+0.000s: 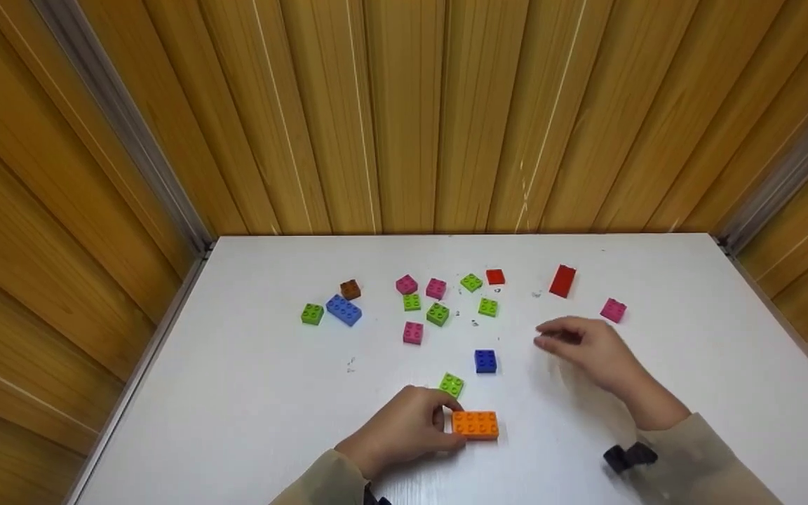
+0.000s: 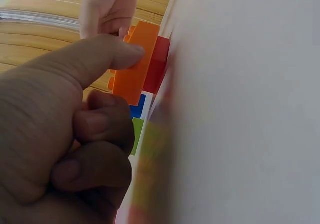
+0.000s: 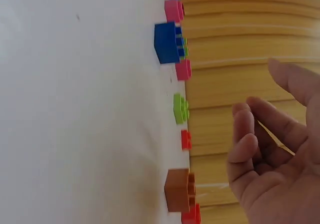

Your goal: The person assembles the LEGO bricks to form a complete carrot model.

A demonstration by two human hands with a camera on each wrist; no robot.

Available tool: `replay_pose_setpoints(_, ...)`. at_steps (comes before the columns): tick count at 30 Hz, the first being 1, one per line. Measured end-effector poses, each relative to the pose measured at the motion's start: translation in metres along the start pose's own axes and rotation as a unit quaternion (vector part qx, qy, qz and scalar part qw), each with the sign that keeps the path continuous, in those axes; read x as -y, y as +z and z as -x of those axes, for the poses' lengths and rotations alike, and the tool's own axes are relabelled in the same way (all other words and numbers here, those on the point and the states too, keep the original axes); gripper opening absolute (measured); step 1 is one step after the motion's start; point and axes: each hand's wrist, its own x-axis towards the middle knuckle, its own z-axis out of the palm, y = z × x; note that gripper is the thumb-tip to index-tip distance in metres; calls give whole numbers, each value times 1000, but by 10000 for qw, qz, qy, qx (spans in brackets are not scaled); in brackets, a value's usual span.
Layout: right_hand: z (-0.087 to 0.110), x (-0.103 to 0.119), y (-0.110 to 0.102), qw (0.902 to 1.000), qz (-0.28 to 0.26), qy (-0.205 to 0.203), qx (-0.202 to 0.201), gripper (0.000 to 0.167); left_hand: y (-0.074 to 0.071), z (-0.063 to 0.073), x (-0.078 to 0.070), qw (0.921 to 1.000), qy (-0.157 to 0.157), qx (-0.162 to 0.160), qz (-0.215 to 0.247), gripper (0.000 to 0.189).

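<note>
Tbl [image 1: 236, 379] marks [image 1: 475, 323] unreadable; L hand [image 1: 407, 429] grips orng brick [image 1: 475, 426]

It's bright in here; the white table [image 1: 250, 421] throws back a pale sheen (softly, to my eye), with a diffuse shadow beneath the right hand [image 1: 597, 354]. The wood-grain panels [image 3: 250, 38] bow in both wrist views; the left one smears hazily close up.

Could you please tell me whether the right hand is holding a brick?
No, the right wrist view shows the right hand with its thumb apart from its fingers and nothing between them.
</note>
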Motion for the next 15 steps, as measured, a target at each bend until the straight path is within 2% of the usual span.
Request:
replay_pose_setpoints(3,-17,-8,-17,9979,-210,407,-454,52,0,0,1,10000,19,-7,-21,26)
replay_pose_setpoints(6,-33,-18,-29,9948,-264,690,-697,65,1,1,2,10000,14,20,-13,27)
replay_pose_setpoints(8,-43,-24,-35,9932,-240,862,-749,72,1,1,2,10000,21,30,-17,27)
replay_pose_setpoints(15,-73,-32,-48,9852,-281,1520,-739,80,1,1,0,10000,-35,9,6,27)
